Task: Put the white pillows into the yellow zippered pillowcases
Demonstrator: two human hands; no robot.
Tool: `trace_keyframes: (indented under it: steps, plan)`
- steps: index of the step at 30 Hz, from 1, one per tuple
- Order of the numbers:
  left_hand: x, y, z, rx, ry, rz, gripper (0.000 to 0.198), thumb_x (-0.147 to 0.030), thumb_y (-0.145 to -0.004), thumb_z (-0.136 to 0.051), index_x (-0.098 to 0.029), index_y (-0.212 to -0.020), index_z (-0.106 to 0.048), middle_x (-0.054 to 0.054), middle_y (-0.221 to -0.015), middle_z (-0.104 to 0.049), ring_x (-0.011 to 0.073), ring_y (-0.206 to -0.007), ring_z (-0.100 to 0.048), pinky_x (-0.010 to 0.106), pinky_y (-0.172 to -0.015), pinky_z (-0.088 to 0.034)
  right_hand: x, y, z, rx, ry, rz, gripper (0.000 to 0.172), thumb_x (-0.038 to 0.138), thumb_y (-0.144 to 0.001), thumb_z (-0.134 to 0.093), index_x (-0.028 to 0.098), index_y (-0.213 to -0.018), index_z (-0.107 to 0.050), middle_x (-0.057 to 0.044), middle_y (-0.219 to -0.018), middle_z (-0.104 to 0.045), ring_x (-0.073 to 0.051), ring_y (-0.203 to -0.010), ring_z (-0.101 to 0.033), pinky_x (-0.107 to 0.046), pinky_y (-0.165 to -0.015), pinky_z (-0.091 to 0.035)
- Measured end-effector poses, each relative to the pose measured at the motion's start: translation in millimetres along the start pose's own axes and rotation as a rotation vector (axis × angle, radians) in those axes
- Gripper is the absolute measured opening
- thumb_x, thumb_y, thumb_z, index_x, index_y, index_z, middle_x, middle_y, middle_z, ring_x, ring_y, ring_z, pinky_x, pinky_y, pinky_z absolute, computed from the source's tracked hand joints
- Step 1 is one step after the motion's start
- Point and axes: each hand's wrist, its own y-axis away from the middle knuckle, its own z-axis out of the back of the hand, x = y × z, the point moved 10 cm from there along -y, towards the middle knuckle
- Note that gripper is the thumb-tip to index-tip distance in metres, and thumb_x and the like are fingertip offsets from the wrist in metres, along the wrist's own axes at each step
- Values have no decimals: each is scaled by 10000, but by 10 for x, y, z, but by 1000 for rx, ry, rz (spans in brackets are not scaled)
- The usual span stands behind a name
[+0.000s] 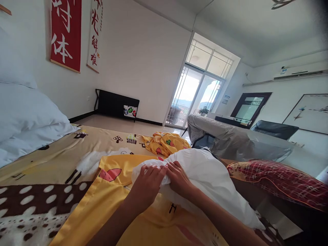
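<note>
A white pillow (202, 167) lies in front of me, its near left end bunched into a narrow gather. My left hand (150, 181) is closed on that gathered end, fingers curled over the white fabric. Right beside it, my right hand (179, 179) pinches the same part of the pillow, and the two hands touch. Beneath both hands and the pillow spreads a yellow pillowcase (89, 201) with pink fruit prints. Part of the white end rests over its upper surface. My forearms cover some of the yellow cloth, and its opening cannot be made out.
A crumpled yellow printed cloth (167, 143) lies farther back on the patterned bedspread (46, 194). White pillows (28, 112) are piled at left. A red plaid cushion (279, 181) sits at right. Plastic-covered furniture (238, 140) stands behind, near glass doors (194, 94).
</note>
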Motion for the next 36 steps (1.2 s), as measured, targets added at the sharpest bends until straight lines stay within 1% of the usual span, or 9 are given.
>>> trace_keyframes:
  steps: [4, 7, 11, 14, 19, 21, 26, 32, 36]
  plan:
    - [200, -31, -89, -72, -169, 25, 291, -72, -872, -373, -147, -1038, -600, 98, -912, -624, 251, -910, -542, 406, -843, -346, 80, -18, -58, 103, 46, -15, 345, 11, -760, -409, 163, -1007, -595, -71, -823, -569, -203, -766, -484, -338, -717, -332]
    - [359, -11, -13, -178, -159, 68, 227, -11, -791, -443, -176, -797, -598, 51, -783, -604, 217, -816, -528, 360, -780, -352, 35, -5, -122, 182, 35, -120, 409, 71, -726, -461, 147, -1110, -576, -96, -918, -573, -228, -854, -486, -348, -770, -346]
    - [455, 26, 40, -272, -149, 121, 260, 37, -688, -473, -190, -741, -590, 27, -741, -587, 203, -785, -515, 360, -779, -340, -57, 142, -300, 296, -65, -193, 656, 125, -681, -481, 139, -1335, -434, -124, -1164, -555, -253, -1070, -456, -392, -965, -296]
    - [426, 38, 31, -310, -146, 118, 288, 53, -655, -457, -186, -731, -599, 41, -799, -601, 203, -815, -531, 387, -809, -334, -122, 339, -539, 462, -161, -176, 892, 170, -619, -520, 182, -1463, -230, -126, -1397, -432, -266, -1266, -354, -450, -1070, -169]
    - [384, 34, -55, -289, -83, 89, 341, 46, -627, -443, -191, -800, -617, 94, -1186, -623, 294, -1175, -497, 480, -907, -315, -335, 559, -783, 689, -170, -205, 1105, 177, -530, -614, 234, -1499, -85, -109, -1535, -246, -306, -1403, -149, -526, -1089, -46]
    - [359, 22, -105, -241, -31, 64, 366, 44, -620, -434, -194, -832, -613, 81, -1146, -662, 275, -1142, -544, 486, -940, -320, -424, 517, -757, 686, -123, -231, 1029, 137, -542, -612, 230, -1474, -187, -119, -1492, -327, -307, -1377, -214, -534, -1082, -70]
    - [217, 21, -43, -254, 5, 1, 391, 51, -658, -404, -194, -890, -601, 57, -985, -716, 217, -948, -647, 444, -957, -365, -621, 275, -529, 485, 95, -299, 469, 24, -706, -475, 186, -1139, -551, -127, -1159, -592, -266, -1156, -451, -486, -1032, -200]
    - [140, 34, -5, -303, 47, -24, 265, 11, -710, -421, -199, -781, -567, 21, -704, -691, 174, -665, -642, 349, -816, -472, -763, 263, -462, 296, 9, -345, 277, 13, -770, -434, 190, -890, -610, -111, -981, -630, -242, -1010, -520, -395, -997, -286]
    - [416, 49, 6, -301, 174, 207, 71, -178, -802, -548, -213, -740, -548, 14, -607, -638, 207, -697, -640, 287, -625, -496, -869, 326, -487, 264, -91, -385, 202, 31, -734, -446, 190, -725, -571, -91, -864, -631, -219, -881, -554, -314, -810, -389]
